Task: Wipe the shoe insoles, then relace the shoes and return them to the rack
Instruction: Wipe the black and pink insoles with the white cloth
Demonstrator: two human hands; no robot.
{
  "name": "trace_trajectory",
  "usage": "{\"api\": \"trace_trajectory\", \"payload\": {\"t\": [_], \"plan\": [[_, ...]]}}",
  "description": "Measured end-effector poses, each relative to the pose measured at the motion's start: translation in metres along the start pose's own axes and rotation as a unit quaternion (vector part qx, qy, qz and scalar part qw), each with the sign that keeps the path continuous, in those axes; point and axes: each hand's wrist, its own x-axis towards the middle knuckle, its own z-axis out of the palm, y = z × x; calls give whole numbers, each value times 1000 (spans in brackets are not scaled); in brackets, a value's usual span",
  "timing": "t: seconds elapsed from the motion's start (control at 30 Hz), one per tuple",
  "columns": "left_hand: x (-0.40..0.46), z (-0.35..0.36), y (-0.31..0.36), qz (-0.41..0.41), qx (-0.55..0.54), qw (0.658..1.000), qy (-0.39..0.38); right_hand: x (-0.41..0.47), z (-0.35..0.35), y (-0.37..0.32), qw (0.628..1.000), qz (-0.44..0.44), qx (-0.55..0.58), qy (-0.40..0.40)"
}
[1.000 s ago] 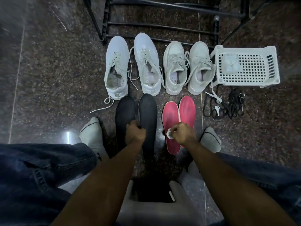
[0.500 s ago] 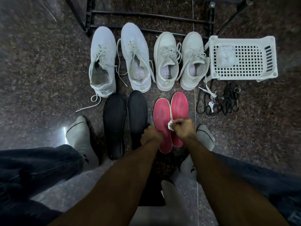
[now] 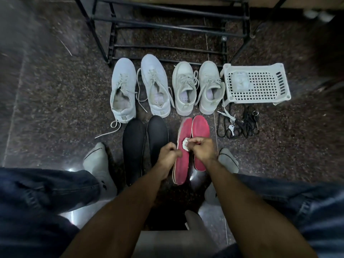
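- Dark speckled stone flooring (image 3: 55, 101) is seen from above, with a black metal shoe rack (image 3: 167, 28) standing at the far side.
- 4 pale shoes are lined up just in front of the rack: 2 white sneakers (image 3: 138, 86) on the left and 2 cream sneakers (image 3: 197, 88) on the right, all with loosened laces.
- 2 black insoles (image 3: 145, 146) are laid side by side nearer the person, and 2 red insoles (image 3: 193, 140) lie beside them to the right.
- Both forearms are extended forward and inward, so that the hands meet over the red insoles.
- The left hand (image 3: 168, 155) is curled at the left edge of the left red insole, which is raised on that side; the grip itself is partly hidden.
- A small white wipe (image 3: 186, 147) is pinched in the curled fingers of the right hand (image 3: 202, 148) and is held against the left red insole.
- A white perforated basket (image 3: 260, 97) is placed right of the shoes, with a tangle of black laces (image 3: 240, 123) just in front of it.
- Blue jeans and 2 grey socks are seen at either side.
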Motion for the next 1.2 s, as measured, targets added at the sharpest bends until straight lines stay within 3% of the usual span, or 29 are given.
{"api": "trace_trajectory", "payload": {"t": [0.17,0.27,0.43,0.63,0.8,0.9,1.0,1.1,1.2], "plan": [[-35,-8,33,-45,-166,978,-120,-31,4,-24,997,-71,-15,-9],[-51,-11,46,-66,-256,954,-143,-45,6,-41,979,-150,-133,-40],[-62,-23,67,-22,-371,916,-148,-77,4,-84,861,-329,-386,-43],[-77,-32,86,9,-391,904,-172,-127,-6,-112,758,-447,-464,-98],[-92,-28,92,37,-393,892,-220,-121,-9,-144,722,-478,-500,-5],[-96,-26,96,58,-351,902,-244,-104,-14,-168,732,-446,-509,74],[-103,-31,102,55,-346,897,-268,-100,-13,-173,780,-417,-450,123],[-105,-38,108,71,-372,886,-267,-107,-13,-162,843,-403,-348,78],[-111,-41,119,80,-387,882,-256,-114,-15,-157,839,-430,-330,37]]}}
